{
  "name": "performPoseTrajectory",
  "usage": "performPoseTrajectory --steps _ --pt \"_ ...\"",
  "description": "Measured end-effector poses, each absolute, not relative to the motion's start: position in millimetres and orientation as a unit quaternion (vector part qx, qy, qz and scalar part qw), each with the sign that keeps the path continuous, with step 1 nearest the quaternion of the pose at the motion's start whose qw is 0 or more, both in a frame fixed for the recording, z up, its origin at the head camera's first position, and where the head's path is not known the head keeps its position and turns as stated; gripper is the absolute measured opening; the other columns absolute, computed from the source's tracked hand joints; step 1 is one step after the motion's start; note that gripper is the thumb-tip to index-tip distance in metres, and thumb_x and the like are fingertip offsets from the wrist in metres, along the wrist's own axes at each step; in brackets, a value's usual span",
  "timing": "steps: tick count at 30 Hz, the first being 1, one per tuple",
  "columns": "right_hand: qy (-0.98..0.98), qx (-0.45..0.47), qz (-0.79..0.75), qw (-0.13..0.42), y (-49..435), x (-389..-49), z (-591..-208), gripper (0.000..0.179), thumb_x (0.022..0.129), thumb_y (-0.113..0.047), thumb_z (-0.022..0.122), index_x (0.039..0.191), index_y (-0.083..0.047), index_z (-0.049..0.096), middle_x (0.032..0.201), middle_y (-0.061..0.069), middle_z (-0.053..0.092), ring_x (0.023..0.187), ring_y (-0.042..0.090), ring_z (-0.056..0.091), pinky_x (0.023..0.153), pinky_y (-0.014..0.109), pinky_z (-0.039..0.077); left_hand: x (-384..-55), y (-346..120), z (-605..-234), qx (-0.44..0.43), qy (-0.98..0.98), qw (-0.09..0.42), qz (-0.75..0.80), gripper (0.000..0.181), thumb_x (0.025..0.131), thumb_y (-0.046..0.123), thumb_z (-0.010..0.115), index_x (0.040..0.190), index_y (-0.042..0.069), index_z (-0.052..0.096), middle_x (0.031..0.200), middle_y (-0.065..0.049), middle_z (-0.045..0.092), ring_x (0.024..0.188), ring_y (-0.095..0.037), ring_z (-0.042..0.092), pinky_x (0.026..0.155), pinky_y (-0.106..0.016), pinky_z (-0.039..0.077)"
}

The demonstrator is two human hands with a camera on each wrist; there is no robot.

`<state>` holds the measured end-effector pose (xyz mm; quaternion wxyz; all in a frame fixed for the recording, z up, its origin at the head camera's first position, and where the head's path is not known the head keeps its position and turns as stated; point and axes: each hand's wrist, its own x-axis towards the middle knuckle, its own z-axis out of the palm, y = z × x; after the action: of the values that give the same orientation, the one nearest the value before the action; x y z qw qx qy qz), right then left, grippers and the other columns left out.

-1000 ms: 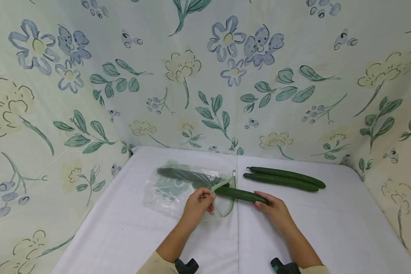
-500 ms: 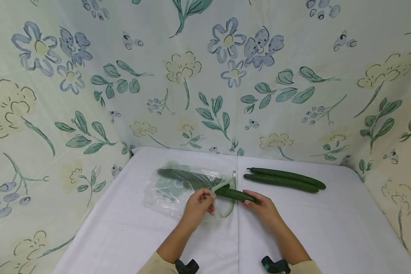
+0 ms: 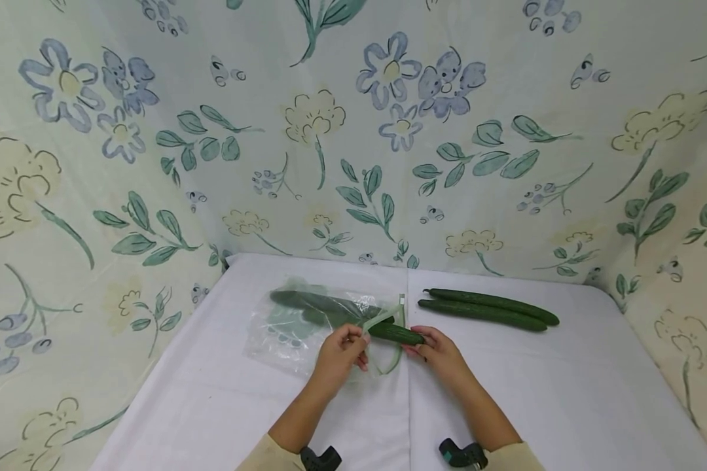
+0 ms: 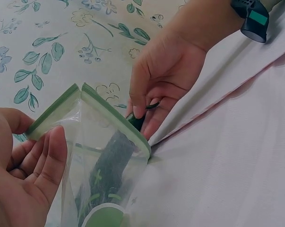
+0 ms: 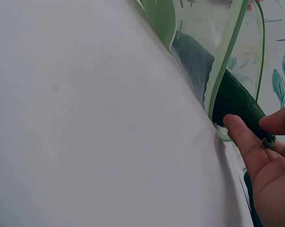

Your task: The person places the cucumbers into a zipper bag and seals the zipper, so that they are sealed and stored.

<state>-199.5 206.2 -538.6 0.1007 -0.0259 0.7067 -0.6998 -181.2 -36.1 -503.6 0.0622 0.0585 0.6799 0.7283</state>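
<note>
A clear zip bag (image 3: 283, 340) with a green-edged mouth lies on the white table, its mouth facing right. My left hand (image 3: 338, 353) pinches the near side of that green edge and keeps the mouth spread. One cucumber (image 3: 312, 301) lies inside the bag along its far side. A second cucumber (image 3: 397, 333) is partly inside, its right end sticking out through the mouth. My right hand (image 3: 438, 353) holds this end between thumb and fingers, as the right wrist view also shows with the cucumber's tip (image 5: 267, 141) near the palm.
Two more cucumbers (image 3: 483, 314) lie side by side on the table (image 3: 536, 392) at the back right. A floral cloth (image 3: 353, 163) hangs behind the table and along its sides.
My right hand has moved left, sliding the held cucumber deeper into the bag, so less of it sticks out. My left hand has stayed at the bag's edge.
</note>
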Motion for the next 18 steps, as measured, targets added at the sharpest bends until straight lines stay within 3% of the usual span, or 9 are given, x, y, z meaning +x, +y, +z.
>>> performPoseTrajectory --steps 2,6,10,13,18 --pt "0.706 -0.024 -0.701 0.104 207 -199 -540 0.044 0.1 0.009 0.046 0.143 0.015 0.04 0.141 0.04 0.049 0.107 0.016 0.071 0.097 0.026 0.059 -182 -36 -504 0.058 0.679 0.062 0.729 0.017 0.098 0.008 0.064 0.105 -0.006 0.059 0.084 -0.009 0.061 0.064 -0.012 0.062 0.058 -0.026 0.062" --pt "0.724 -0.031 -0.681 0.103 211 -199 -542 0.043 0.099 0.005 0.052 0.14 0.017 0.042 0.138 0.041 0.052 0.11 0.021 0.071 0.096 0.027 0.06 -182 -36 -504 0.054 0.678 0.063 0.731 0.019 0.097 0.013 0.066 0.105 -0.004 0.06 0.091 -0.025 0.062 0.064 -0.013 0.061 0.058 -0.025 0.061" --pt "0.762 -0.02 -0.642 0.082 214 -198 -541 0.039 0.098 0.0 0.059 0.135 0.013 0.051 0.126 0.035 0.063 0.105 0.023 0.073 0.089 0.026 0.063 -182 -36 -504 0.052 0.677 0.065 0.731 0.021 0.097 0.014 0.067 0.105 -0.003 0.06 0.096 -0.033 0.061 0.065 -0.014 0.061 0.057 -0.025 0.061" --pt "0.815 0.0 -0.577 0.05 216 -199 -541 0.035 0.096 -0.007 0.066 0.13 0.002 0.062 0.11 0.022 0.072 0.09 0.016 0.072 0.076 0.023 0.062 -183 -36 -505 0.051 0.677 0.065 0.732 0.02 0.097 0.013 0.067 0.105 -0.003 0.06 0.091 -0.025 0.062 0.065 -0.014 0.061 0.057 -0.025 0.061" --pt "0.88 0.014 -0.474 0.021 218 -200 -540 0.032 0.094 -0.018 0.072 0.126 -0.015 0.071 0.099 0.005 0.07 0.078 0.011 0.057 0.062 0.022 0.048 -183 -35 -505 0.05 0.678 0.064 0.73 0.018 0.097 0.012 0.066 0.104 -0.004 0.06 0.085 -0.008 0.062 0.064 -0.013 0.061 0.057 -0.026 0.061"
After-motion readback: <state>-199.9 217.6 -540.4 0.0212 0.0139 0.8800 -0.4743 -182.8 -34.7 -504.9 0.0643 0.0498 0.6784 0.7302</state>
